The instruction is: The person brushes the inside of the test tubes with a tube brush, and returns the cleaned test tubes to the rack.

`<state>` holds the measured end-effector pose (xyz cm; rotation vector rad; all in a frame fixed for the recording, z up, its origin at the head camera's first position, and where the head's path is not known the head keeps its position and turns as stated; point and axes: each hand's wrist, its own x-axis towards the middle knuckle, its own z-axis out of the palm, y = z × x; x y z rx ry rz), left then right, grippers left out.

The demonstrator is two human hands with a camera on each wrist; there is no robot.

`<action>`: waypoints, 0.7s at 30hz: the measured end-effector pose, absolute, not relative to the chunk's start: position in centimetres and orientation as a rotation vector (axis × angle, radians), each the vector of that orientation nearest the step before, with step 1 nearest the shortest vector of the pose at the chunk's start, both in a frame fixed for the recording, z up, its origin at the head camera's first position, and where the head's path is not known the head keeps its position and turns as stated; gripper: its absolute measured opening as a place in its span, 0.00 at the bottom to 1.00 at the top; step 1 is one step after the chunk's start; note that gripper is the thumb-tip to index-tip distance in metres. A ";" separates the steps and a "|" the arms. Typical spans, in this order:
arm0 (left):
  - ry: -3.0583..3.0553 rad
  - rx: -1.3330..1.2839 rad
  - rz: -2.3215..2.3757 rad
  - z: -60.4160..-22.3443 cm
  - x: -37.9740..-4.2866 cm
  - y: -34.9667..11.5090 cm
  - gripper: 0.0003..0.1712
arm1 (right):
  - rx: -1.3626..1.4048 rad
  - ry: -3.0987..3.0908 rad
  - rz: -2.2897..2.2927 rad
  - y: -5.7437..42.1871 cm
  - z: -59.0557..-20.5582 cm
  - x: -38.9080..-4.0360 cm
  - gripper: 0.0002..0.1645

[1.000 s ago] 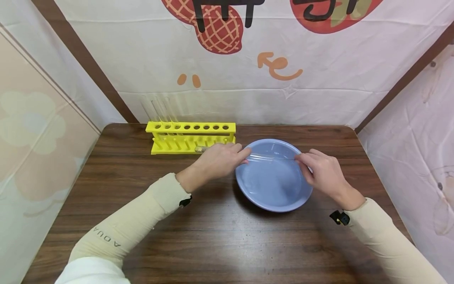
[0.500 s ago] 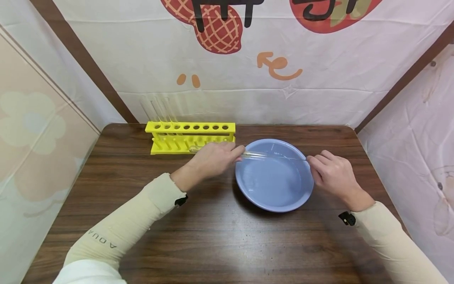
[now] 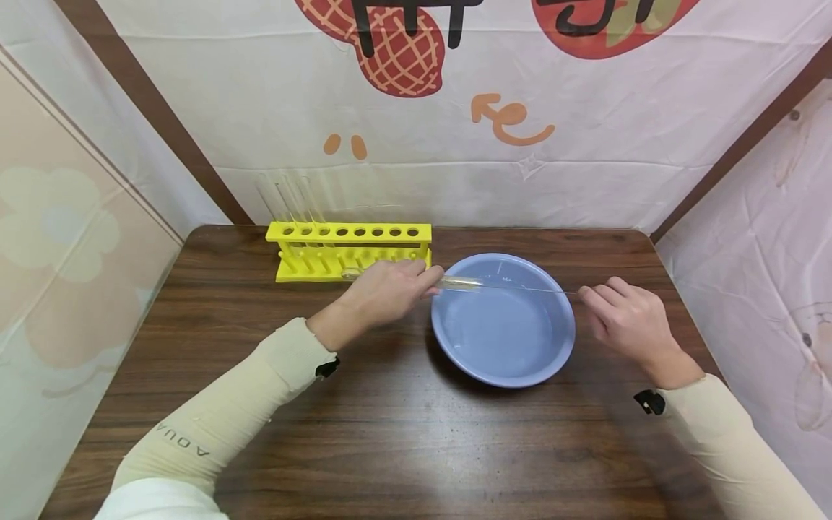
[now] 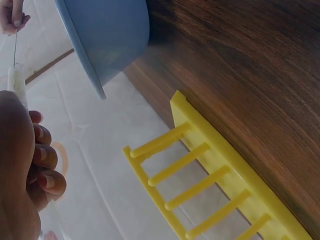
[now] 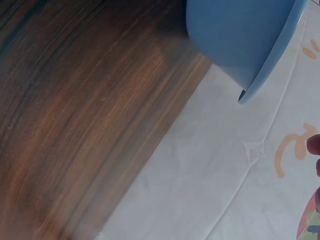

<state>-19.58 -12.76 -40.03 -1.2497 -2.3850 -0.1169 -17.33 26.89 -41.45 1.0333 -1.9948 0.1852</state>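
My left hand (image 3: 393,289) grips a clear glass test tube (image 3: 445,282), held nearly level with its mouth over the blue basin (image 3: 513,383). The tube's other end pokes out left of the hand, before the yellow test tube rack (image 3: 351,232). Pale yellowish bristles of a test tube brush (image 3: 463,283) show inside the tube near its mouth. From there a thin wire handle (image 3: 529,289) runs to my right hand (image 3: 627,318), which pinches its end beyond the basin's right rim. In the left wrist view, curled fingers (image 4: 46,156) wrap the tube.
Several clear test tubes (image 3: 305,202) stand tilted in the rack's left holes. Pegs (image 4: 190,191) line the rack's base. The basin and rack stand on a brown wooden table (image 3: 403,448). A printed white cloth (image 3: 585,144) hangs behind it.
My right hand has moved rightward with the wire, so more wire shows outside the tube. The bristles have come towards the tube's mouth. My left hand and the tube have shifted slightly left.
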 end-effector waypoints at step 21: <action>-2.423 -1.254 -0.110 -40.2 -19.6 -14.1 0.12 | 0.981 -2.037 0.191 29.5 -41.7 -17.0 0.16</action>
